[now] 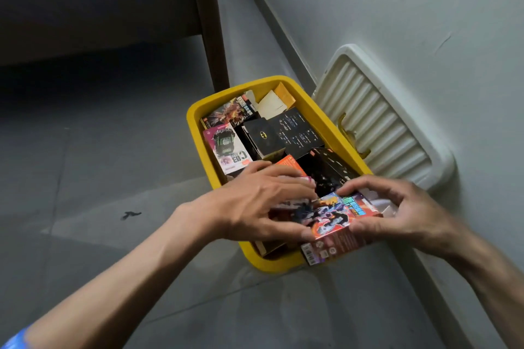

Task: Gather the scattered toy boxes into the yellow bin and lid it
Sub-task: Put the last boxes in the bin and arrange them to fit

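Observation:
The yellow bin point(195, 127) stands on the floor by the wall, holding several toy boxes, among them a black box with a bat logo point(263, 134) and a pink box point(226, 149). Over the bin's near end both hands hold an orange toy box point(340, 224) with a colourful picture. My left hand point(255, 204) grips its left side, and my right hand point(397, 207) grips its right end with fingers curled over the top. The white ribbed lid point(382, 119) leans against the wall behind the bin.
A dark wooden furniture leg point(209, 22) stands just beyond the bin's far end, with a shadowed space under the furniture to the left. The grey tiled floor point(99, 178) spreads left and toward me. A white wall point(425, 8) runs along the right.

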A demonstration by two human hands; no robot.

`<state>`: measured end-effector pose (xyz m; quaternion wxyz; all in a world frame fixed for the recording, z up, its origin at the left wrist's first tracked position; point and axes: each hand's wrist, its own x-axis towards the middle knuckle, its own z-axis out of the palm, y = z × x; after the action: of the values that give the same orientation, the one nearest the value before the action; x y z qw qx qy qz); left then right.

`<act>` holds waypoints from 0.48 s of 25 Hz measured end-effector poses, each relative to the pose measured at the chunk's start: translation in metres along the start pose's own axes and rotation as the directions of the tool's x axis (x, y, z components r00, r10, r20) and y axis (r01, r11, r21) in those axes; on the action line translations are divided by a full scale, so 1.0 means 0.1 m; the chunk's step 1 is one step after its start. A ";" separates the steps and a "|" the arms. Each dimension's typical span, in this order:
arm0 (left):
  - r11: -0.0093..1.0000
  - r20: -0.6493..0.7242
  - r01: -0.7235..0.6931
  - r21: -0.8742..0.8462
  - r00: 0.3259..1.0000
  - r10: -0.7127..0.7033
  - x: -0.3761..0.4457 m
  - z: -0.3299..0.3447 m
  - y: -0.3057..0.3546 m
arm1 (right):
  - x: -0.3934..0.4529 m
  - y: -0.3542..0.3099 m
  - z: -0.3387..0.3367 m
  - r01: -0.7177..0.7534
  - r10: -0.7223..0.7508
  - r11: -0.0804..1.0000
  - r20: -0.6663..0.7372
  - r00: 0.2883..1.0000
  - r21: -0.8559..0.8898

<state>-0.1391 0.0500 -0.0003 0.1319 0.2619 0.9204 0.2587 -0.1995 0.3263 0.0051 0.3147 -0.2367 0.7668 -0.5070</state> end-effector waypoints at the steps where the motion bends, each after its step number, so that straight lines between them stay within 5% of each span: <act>1: 0.996 0.003 0.000 0.087 1.000 0.000 -0.02 0.04 -0.10 | -0.01 0.03 -0.02 -0.029 0.029 0.999 -0.004 1.000 -0.023; 3: 0.970 -0.060 0.050 0.238 0.998 -0.037 -0.05 0.15 -0.26 | 0.02 0.08 0.01 -0.073 0.079 0.970 0.021 0.997 -0.230; 6: 0.972 -0.195 0.167 0.165 0.972 -0.134 -0.05 0.25 -0.34 | 0.17 0.10 0.18 0.002 0.047 0.830 0.074 0.996 -0.557; 9: 0.983 -0.182 0.087 0.160 0.982 -0.057 -0.05 0.32 -0.29 | 0.35 0.12 0.21 0.101 0.021 0.585 0.140 0.990 -0.805; 12: 0.982 -0.160 0.091 0.165 0.985 -0.064 -0.08 0.33 -0.29 | 0.33 0.15 0.25 0.041 -0.031 0.504 0.029 0.999 -0.863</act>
<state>-0.1322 0.0377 -0.0423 0.0474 0.2154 0.9562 0.1926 -0.2046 0.2934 -0.0239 0.1486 -0.3802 0.9107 -0.0634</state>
